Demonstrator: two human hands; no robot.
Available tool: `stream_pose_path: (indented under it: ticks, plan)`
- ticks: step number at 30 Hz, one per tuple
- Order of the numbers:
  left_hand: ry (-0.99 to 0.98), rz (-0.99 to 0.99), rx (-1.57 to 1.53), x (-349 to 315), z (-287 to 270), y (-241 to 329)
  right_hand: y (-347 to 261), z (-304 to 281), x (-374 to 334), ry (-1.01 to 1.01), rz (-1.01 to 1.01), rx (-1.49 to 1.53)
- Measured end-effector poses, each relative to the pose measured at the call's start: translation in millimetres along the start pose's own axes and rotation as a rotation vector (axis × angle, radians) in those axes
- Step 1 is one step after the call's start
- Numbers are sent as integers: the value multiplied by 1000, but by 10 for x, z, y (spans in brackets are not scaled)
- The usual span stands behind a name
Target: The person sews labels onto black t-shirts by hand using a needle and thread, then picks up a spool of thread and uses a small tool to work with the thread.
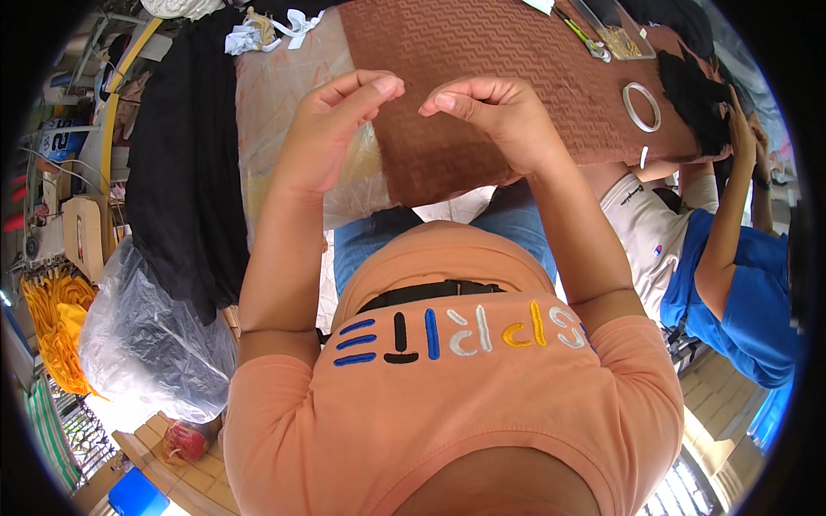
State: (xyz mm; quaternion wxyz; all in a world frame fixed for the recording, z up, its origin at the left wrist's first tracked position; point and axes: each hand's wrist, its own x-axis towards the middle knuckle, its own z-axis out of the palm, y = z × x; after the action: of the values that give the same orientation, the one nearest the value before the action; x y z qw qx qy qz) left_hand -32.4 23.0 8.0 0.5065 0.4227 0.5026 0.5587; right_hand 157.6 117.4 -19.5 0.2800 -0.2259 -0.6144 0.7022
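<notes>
Both my hands are raised over the near edge of a table covered by a brown textured cloth. My left hand has thumb and fingertips pinched together, above where clear plastic sheeting meets the cloth. A short gap away, my right hand makes a similar pinch over the brown cloth, its fingertips pointing toward the left hand. Whatever either pinch holds, if anything, is too small to make out.
A roll of tape, green-handled snips and a clear tray lie at the right. Black fabric hangs at the left; white scraps lie at the back. A co-worker in blue handles black cloth.
</notes>
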Motion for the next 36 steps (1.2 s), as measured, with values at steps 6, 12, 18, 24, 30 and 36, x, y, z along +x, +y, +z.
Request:
stream_pose_path:
  ticks: [6, 12, 18, 24, 30, 36]
  plan:
    - [-110, -26, -536, 29, -90, -11, 29, 17, 25, 29, 9, -47]
    - [-112, 42, -717, 75, -199, -96, 67, 16, 33, 12, 17, -69]
    - [218, 141, -280, 59, -77, -18, 61, 7, 29, 22, 40, -89]
    - [303, 124, -205, 52, -11, 78, 80, -9, 4, 10, 49, -128]
    - [295, 105, -199, 51, -2, 101, 111, -43, 1, 10, 42, -141]
    - [276, 128, -226, 66, -30, 90, 130, -73, -16, 24, 57, -147]
